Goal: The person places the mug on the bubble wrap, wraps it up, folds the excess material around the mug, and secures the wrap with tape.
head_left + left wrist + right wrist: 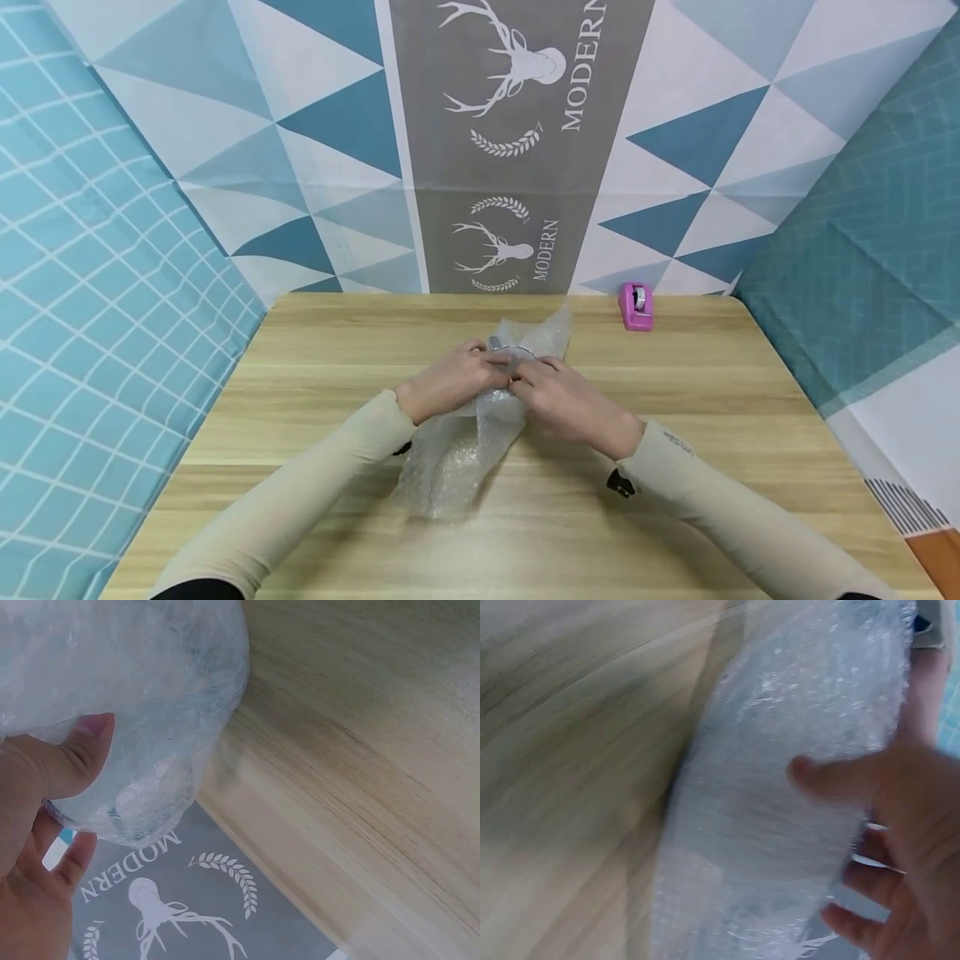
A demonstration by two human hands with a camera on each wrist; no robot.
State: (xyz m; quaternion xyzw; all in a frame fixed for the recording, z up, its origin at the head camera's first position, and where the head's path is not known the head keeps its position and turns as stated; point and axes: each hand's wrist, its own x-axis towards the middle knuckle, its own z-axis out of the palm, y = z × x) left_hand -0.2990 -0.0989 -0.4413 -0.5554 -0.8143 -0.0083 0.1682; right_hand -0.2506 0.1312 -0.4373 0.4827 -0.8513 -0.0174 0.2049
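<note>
A sheet of clear bubble wrap [453, 462] lies slantwise across the middle of the table, around something with a thin round rim [517, 348]. The wrap hides what kind of thing it is. My left hand [461, 382] grips the wrapped bundle from the left. In the left wrist view its thumb [90, 746] presses the bubble wrap [142, 667] while the other fingers curl behind. From the right, my right hand [570, 404] holds the bundle close beside the left fingers. Its thumb [832, 778], blurred, lies over the wrap [757, 810], with fingers at the far edge.
A pink tape dispenser [637, 308] stands near the table's back right edge. Patterned cloth [495, 167] hangs behind the wooden table [330, 333], and a blue gridded sheet [90, 292] borders the left side.
</note>
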